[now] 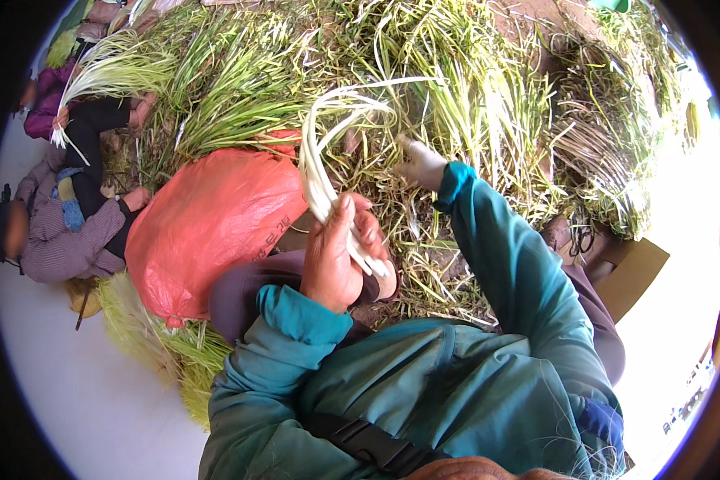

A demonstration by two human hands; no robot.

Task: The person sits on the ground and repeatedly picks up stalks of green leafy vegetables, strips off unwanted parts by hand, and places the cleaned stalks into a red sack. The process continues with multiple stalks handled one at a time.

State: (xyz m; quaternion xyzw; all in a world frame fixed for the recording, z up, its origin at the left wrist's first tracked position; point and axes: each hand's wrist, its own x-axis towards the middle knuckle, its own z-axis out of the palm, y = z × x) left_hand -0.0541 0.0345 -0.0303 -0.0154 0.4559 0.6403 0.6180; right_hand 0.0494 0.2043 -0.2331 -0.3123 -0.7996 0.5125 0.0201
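My left hand point(342, 258) is closed around a small bunch of long white-stalked greens point(317, 174), which resemble garlic chives. Their pale butt ends stick out below my fingers, and the thin leaves arch up and over to the right. My right hand point(423, 162) reaches out over the loose greens point(384, 162) on the ground, apart from the bunch. Motion blurs its fingers, so whether they grip anything does not show.
A stuffed red woven sack point(216, 222) bulges beside my left knee. Heaped green leaves point(474, 78) cover the ground ahead, with darker withered stalks point(600, 150) to the right. Flattened cardboard point(630, 276) lies by my right knee. Co-workers point(72, 240) sit at left, one holding pale greens point(114, 72).
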